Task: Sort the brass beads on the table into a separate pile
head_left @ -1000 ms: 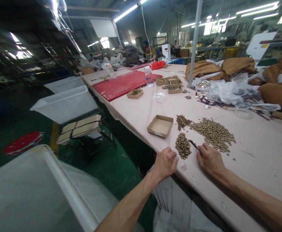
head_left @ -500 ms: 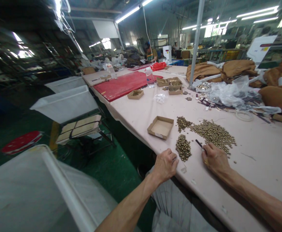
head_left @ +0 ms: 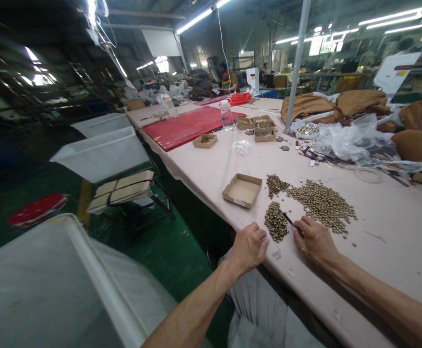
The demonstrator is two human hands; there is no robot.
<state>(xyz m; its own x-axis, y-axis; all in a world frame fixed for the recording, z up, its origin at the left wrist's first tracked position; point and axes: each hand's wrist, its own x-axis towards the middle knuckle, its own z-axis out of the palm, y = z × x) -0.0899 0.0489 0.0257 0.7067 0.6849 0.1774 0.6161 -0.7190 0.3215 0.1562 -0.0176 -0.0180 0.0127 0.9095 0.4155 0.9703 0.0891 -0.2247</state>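
My right hand is closed around a thin dark stick-like tool. Its tip meets the right side of a small heap of bronze-coloured metal studs. My left hand rests at the table's near edge, left of that heap, fingers curled in; whatever they may hold is hidden. Behind the heap lies another small pile of studs. A wide, flat spread of similar studs lies beyond my right hand. An open cardboard box with a bare bottom stands left of the piles.
Farther along the table are small boxes of metal parts, a water bottle and a red sheet. Plastic bags and brown fabric crowd the right. White bins stand left; a person sits far back.
My right hand has moved left with the dark tool, from between the spread and the near heap to the heap's edge. My left hand stays in place.
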